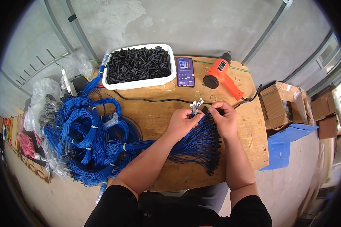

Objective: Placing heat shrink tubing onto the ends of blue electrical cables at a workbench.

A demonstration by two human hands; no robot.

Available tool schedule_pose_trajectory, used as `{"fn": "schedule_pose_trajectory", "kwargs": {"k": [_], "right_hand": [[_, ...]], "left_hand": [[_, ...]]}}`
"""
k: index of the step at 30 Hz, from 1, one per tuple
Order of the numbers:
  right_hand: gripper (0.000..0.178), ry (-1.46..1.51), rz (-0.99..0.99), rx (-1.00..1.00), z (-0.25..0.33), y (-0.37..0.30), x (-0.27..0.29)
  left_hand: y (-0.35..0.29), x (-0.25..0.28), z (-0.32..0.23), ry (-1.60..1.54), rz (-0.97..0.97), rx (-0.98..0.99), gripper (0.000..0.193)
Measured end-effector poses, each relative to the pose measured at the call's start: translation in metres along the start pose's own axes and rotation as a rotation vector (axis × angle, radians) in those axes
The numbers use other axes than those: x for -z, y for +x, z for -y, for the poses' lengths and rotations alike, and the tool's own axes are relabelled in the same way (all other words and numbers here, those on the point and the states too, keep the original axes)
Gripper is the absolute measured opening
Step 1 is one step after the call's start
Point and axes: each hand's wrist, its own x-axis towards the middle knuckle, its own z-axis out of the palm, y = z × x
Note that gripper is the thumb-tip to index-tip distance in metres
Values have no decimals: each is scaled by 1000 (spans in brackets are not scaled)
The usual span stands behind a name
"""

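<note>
My left hand (182, 122) is closed around several blue wires, whose silvery terminals (196, 106) stick up above its fingers. Close beside it, my right hand (224, 118) is pinched shut, its fingertips hiding what lies between them. A small black piece (205, 110) shows between the two hands. Below them, a fan of blue wires (195, 147) spreads over the table, many with black sleeves (215, 153) at their ends. To the left lies a large heap of blue wire bundles (83, 128), tied with pale bands.
A white tub (174, 72) of short black tubes stands at the back of the wooden table (155, 121). Right of it lie a phone (185, 72) and an orange heat gun (221, 73) with a black cord (151, 100). Cardboard boxes (272, 108) stand off the right edge.
</note>
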Motion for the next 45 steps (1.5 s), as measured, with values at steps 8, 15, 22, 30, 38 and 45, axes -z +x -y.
{"fn": "schedule_pose_trajectory", "kwargs": {"k": [8,15,22,30,38,45], "right_hand": [[4,339,-56,-95,-7,4,3],[5,367,-98,-51,-11,-2,-8],[4,348,-64,-8,-9,-5,-11],[10,286,-96,20,-11,-5,-14],[12,357,-88,15,-13,-5,-10],[12,356,-88,-11,-13,-5,-10]], "left_hand": [[0,-2,2,4,59,-53,15],[0,0,2,-147,63,-12,20],[0,5,1,-313,57,22,18],[3,5,3,-357,1,24,16],[1,1,-2,-266,35,74,18],[2,3,3,-278,38,7,20]]}}
